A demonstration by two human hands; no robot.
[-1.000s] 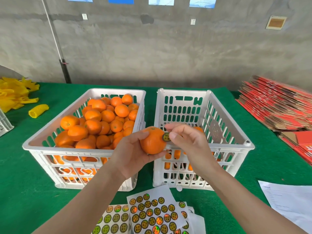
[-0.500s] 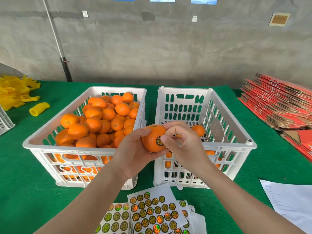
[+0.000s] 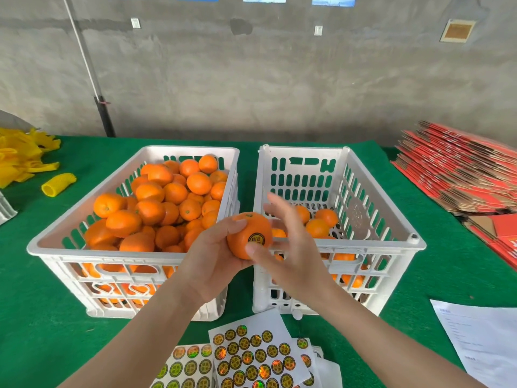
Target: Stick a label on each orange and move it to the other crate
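A left hand point(image 3: 212, 259) gripped an orange point(image 3: 246, 233) in curled fingers, above the gap between two white crates, near their front rims. Its stem end pointed up and its round label point(image 3: 257, 238) faced the person; the fruit looked slightly wider than tall. The right hand point(image 3: 291, 245) was spread open and blurred, with its thumb tip against the orange below the label. It hid part of the right crate point(image 3: 363, 243), which had bare floor. The left crate point(image 3: 106, 254) was heaped full.

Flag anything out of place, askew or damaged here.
Minor only: the sticker sheets lie fanned and overlapping at the near edge, and one yellow foam sleeve lies apart from the yellow pile. The label sits flat on the held orange.
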